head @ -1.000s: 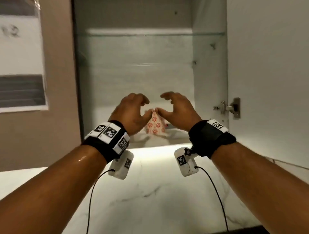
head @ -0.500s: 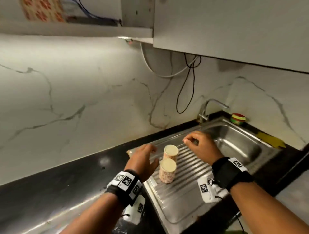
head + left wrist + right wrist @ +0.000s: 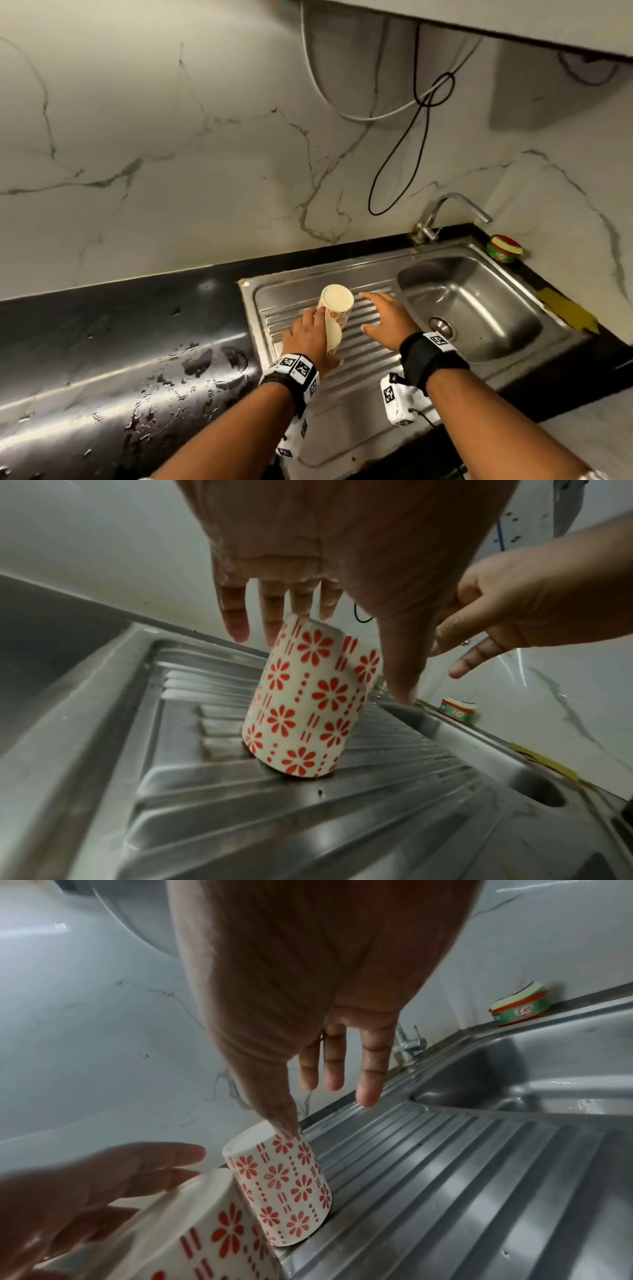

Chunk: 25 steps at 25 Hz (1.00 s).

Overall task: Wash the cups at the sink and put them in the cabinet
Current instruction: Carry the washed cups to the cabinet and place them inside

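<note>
Two white cups with red flowers stand upside down on the ribbed drainboard (image 3: 363,346). The far cup (image 3: 337,303) is free. My left hand (image 3: 305,339) lies against the left side of the near cup (image 3: 333,334). In the left wrist view its fingers are straight behind this cup (image 3: 304,704) and its thumb points down at the cup's right. My right hand (image 3: 380,315) hovers to the right of the cups, fingers spread and holding nothing. In the right wrist view its thumb tip is at the top of the far cup (image 3: 281,1185). Whether they touch is unclear.
The steel sink basin (image 3: 472,308) lies to the right, with a tap (image 3: 445,212) behind it and a round soap tub (image 3: 505,248) at its far corner. The black counter (image 3: 120,342) on the left is wet. Cables (image 3: 411,137) hang down the marble wall.
A second ago both hands were up in the open cabinet at a cup. They have come down to the drainboard. The left hand has moved against the near cup and the right has spread open.
</note>
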Motion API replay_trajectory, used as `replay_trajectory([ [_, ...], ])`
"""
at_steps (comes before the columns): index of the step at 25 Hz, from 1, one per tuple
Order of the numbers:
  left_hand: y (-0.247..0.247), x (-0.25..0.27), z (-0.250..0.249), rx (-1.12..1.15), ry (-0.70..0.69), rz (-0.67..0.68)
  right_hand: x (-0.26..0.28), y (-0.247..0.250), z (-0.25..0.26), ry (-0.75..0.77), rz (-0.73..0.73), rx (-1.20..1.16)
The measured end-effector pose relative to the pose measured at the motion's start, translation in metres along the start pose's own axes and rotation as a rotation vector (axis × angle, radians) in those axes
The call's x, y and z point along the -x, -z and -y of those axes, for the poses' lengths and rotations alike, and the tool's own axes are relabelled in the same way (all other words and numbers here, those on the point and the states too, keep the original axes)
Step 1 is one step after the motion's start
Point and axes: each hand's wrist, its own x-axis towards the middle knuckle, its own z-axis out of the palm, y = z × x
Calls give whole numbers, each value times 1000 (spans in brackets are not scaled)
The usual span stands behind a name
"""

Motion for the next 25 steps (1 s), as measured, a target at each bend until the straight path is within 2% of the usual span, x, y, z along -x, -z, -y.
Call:
replay_trajectory([
  [3,-15,-9,6,87,49,-20,-34,-11,-2,-22,83,39],
  [8,-31,-10,23,478,121,-59,-74,-44,-5,27,129,-38],
  [13,-28,-5,28,565,104,-98,-80,-62,-4,5,20,-207],
  [15,-14,-1,29,566,91,-126,-77,-58,1,-10,-22,-224],
  [18,27,8,34,545,62,-243,-73,-36,14,15,-87,-252],
  [23,118,34,44,506,-7,-467,-56,19,62,158,-290,-317],
  [25,149,50,48,485,2,-496,-44,35,90,214,-326,-330],
])
